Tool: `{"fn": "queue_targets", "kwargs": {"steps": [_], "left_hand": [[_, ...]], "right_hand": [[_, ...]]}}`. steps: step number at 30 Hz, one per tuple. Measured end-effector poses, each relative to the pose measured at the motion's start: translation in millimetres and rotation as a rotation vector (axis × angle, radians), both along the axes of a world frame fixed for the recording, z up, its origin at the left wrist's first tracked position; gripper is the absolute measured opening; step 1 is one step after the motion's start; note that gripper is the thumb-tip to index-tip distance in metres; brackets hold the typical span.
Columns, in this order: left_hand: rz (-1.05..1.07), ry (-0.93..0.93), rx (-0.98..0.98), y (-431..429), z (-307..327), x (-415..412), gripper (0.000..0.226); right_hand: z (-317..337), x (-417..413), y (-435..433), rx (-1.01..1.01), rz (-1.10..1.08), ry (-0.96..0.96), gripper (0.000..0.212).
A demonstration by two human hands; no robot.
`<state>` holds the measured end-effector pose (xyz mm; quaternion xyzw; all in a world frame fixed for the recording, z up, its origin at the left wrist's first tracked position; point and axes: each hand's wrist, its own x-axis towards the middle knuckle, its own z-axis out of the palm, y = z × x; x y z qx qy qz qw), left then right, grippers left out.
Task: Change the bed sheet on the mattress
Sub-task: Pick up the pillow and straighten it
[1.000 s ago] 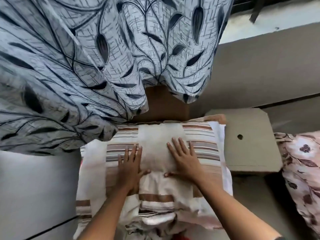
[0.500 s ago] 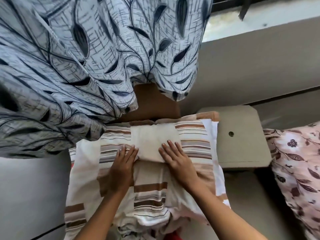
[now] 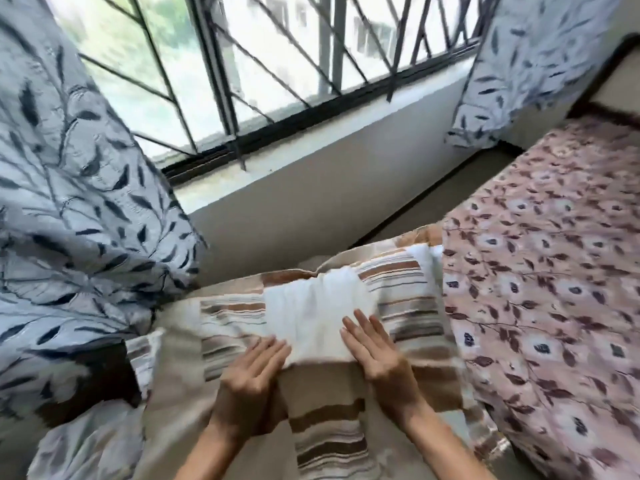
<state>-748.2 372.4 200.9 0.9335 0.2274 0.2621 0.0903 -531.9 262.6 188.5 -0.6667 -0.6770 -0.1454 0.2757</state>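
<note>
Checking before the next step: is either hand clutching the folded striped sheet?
No, the left hand and the right hand both lie flat and uncurled on top of the folded striped sheet.

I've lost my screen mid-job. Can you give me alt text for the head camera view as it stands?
The left hand and right hand lie flat, fingers straight, on a folded brown-striped sheet in front of the person. A pink floral sheet lies spread at right; a leaf-print curtain hangs at left beside a barred window.
</note>
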Motion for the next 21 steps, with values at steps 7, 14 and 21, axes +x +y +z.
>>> {"fn": "queue_targets", "kwargs": {"steps": [7, 14, 21], "left_hand": [[-0.413, -0.057, -0.061, -181, 71, 195, 0.043], [-0.757, -0.119, -0.068, -370, 120, 363, 0.040], [-1.027, -0.109, -0.047, -503, 112, 510, 0.042]], "right_hand": [[68, 135, -248, 0.088, -0.477, -0.108, 0.044], [111, 215, -473, 0.238, -0.919, -0.214, 0.047], [107, 296, -624, 0.231, -1.196, -0.324, 0.035]]}}
